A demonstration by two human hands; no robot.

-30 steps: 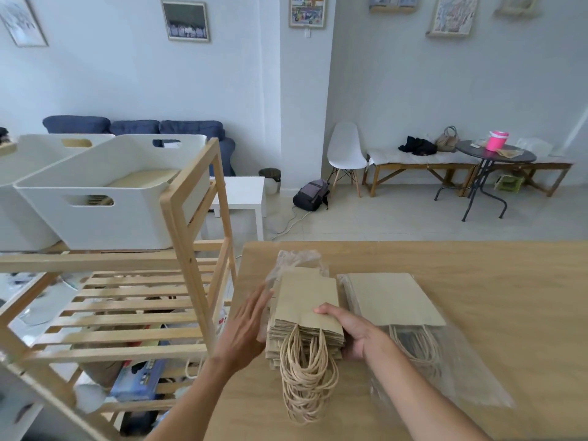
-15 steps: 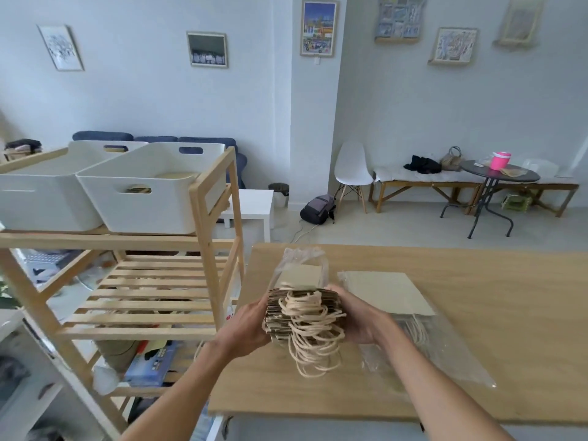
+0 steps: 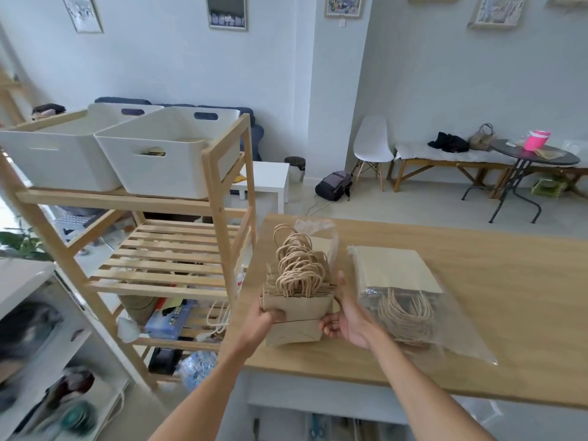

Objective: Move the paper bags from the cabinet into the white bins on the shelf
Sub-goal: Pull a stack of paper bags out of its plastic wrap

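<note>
Where a second ago it lay flat, the stack of paper bags [image 3: 294,308] now stands lifted, handles up, clamped between left hand [image 3: 261,323] and right hand [image 3: 345,326]; nearer white bin [image 3: 165,160] up-left awaits.

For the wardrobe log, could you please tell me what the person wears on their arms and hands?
Nothing that shows: the left hand and right hand are bare, without gloves, rings, watch or bracelets, and both forearms are uncovered down to the frame's lower edge, so no sleeve is in view.
</note>
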